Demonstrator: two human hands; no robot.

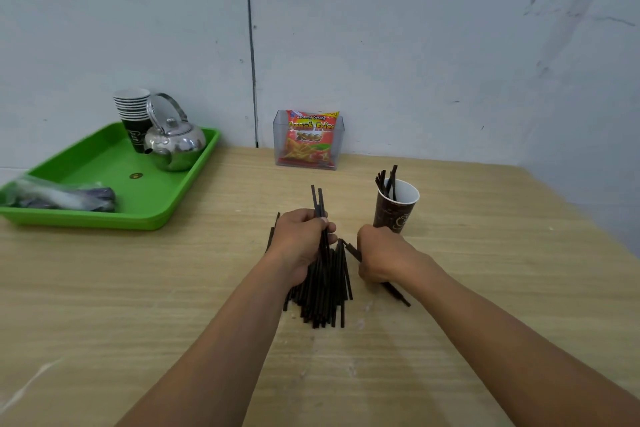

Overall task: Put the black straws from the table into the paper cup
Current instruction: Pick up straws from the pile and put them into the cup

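Partly, the pile of black straws (325,288) at the centre of the frame is covered by the left hand (301,241), so its far end cannot be made out. A few straws (318,201) are gripped by this closed hand and are seen sticking up beyond the knuckles. The right hand (381,256) is curled shut on another straw or two (398,295), of which only the ends show on either side of the fist; the exact number cannot be told. Just behind the right hand, the paper cup (394,211) is stood upright on the wooden surface (485,253), with several straws (386,180) already leaning inside it. In the upper left of the frame, a green tray (104,163) is cut off at the edge; a metal kettle (175,142), a stack of cups (133,114) and a blurred plastic bag (59,196) are carried on it. A snack packet (310,139) in a clear holder is set against the wall.
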